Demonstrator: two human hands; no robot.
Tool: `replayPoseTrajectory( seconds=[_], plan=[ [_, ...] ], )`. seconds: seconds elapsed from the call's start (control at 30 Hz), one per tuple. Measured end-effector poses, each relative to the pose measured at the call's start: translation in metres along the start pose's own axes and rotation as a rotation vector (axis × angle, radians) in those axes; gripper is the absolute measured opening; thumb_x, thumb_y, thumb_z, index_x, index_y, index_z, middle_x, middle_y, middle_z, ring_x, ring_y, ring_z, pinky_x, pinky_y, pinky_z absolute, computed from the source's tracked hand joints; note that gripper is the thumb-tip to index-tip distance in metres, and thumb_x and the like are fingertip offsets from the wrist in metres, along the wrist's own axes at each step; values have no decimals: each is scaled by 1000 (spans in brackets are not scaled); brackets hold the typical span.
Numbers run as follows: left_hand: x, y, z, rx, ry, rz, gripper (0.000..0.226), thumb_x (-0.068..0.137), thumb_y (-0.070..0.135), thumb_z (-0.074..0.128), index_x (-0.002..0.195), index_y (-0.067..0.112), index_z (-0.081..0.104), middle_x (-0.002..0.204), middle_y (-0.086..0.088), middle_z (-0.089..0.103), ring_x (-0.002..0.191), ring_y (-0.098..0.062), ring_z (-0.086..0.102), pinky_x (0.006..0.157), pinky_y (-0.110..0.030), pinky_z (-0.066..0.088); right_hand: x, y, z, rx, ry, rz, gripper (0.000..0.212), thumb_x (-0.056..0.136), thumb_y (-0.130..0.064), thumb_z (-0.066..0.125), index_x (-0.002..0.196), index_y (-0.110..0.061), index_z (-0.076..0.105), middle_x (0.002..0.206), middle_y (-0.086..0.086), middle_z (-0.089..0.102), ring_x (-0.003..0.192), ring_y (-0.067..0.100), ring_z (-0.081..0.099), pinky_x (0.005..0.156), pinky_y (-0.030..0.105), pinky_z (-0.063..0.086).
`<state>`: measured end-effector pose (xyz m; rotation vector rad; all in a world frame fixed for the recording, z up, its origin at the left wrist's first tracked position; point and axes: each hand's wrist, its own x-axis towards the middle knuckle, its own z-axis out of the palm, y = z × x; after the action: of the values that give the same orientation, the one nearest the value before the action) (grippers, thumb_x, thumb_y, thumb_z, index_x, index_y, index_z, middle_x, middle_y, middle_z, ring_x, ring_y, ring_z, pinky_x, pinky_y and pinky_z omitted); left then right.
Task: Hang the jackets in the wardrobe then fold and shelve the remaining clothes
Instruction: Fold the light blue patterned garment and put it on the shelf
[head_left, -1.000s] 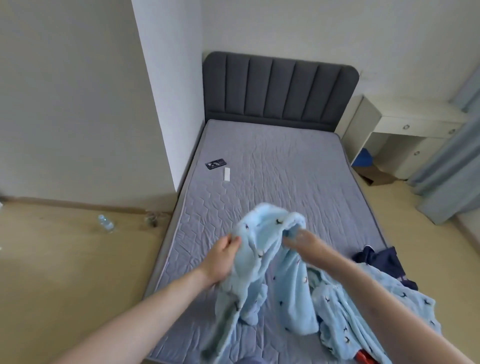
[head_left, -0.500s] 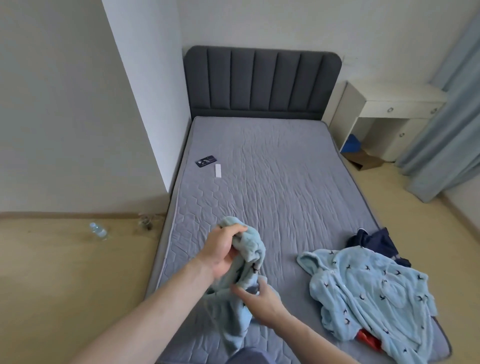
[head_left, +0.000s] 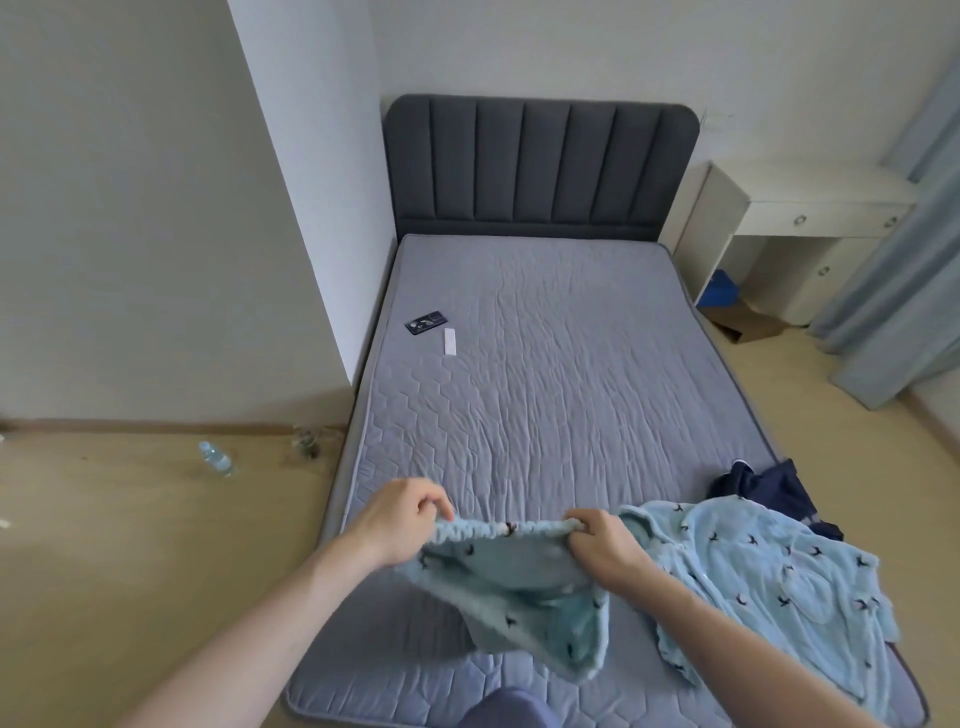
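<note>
I hold light blue fleece pyjama trousers (head_left: 511, 582) by their elastic waistband, stretched level over the near end of the bed (head_left: 545, 374). My left hand (head_left: 402, 519) pinches the waistband's left end and my right hand (head_left: 602, 540) grips its right end. The legs hang down and bunch toward the mattress. To the right lies the matching light blue fleece top (head_left: 769, 582), spread out and crumpled on the bed. A dark navy garment (head_left: 769, 488) sits partly under it at the bed's right edge.
A dark phone (head_left: 426, 322) and a small white remote (head_left: 450, 341) lie on the mattress's left side. A plastic bottle (head_left: 215, 459) lies on the floor at left. A white desk (head_left: 800, 218), a cardboard box (head_left: 748, 322) and a grey-blue curtain (head_left: 898, 291) stand at right.
My hands have moved apart along the trousers' waistband, from a bunched grip to holding it stretched wide. My right hand rose from below to the waistband's right end.
</note>
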<state>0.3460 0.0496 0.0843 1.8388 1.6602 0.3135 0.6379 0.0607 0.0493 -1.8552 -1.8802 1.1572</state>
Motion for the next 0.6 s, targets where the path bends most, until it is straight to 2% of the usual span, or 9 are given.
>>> replayPoseTrajectory(
  seconds=[0.07,0.13,0.2,0.23,0.3,0.33,0.43,0.53,0.6],
  plan=[
    [-5,-9,7,-2,-199,-69,22,90,42,57,89,28,74,98,12,72,89,-11,68,82,-35,54,-3,12,2,-77,-60,1,28,81,-12,51,61,-20,34,56,-8,38,55,10,36,54,32,28],
    [-9,-22,13,78,-451,-127,59,68,76,70,110,35,69,119,16,63,107,-12,62,92,-36,51,-10,26,8,-189,-190,27,28,80,-22,54,60,-20,34,58,-7,38,56,10,36,54,29,29],
    [-14,-41,23,326,-679,-145,91,59,79,78,134,31,55,132,11,48,120,-15,53,99,-37,47,-18,40,17,-341,-340,62,21,74,-28,52,60,-19,39,59,-6,41,57,12,38,54,29,31],
    [-18,-51,30,424,-722,-133,78,70,63,80,135,27,55,131,5,47,118,-19,52,95,-37,47,-22,47,22,-408,-412,76,16,71,-27,49,61,-18,40,60,-5,42,58,15,39,53,29,33],
    [-29,-67,49,446,-646,-163,27,82,15,60,106,26,65,112,-1,55,98,-24,57,75,-37,46,-31,60,32,-516,-532,125,8,65,-20,43,60,-16,41,61,-3,46,61,19,42,51,28,33],
    [-34,-77,60,415,-555,-202,27,76,5,46,82,28,60,94,-1,57,81,-24,54,63,-36,40,-34,67,37,-558,-560,160,5,64,-17,42,59,-15,41,62,-3,47,62,20,43,49,28,33],
    [-48,-102,83,393,-357,-318,17,76,5,41,66,20,42,67,1,50,61,-22,45,51,-33,26,-47,89,48,-637,-534,282,7,68,-15,42,62,-17,45,75,-2,57,72,23,51,58,27,39],
    [-53,-120,96,400,-315,-421,21,84,13,48,65,21,43,70,4,52,68,-22,53,57,-30,35,-51,106,52,-639,-471,367,13,79,-17,45,67,-20,50,100,5,67,88,26,61,70,28,43],
    [-45,-120,98,340,-356,-495,22,87,12,45,68,22,44,70,3,53,68,-22,55,57,-29,39,-42,110,48,-609,-427,419,13,83,-15,47,73,-21,54,92,4,68,81,22,65,64,28,48]
  ],
)
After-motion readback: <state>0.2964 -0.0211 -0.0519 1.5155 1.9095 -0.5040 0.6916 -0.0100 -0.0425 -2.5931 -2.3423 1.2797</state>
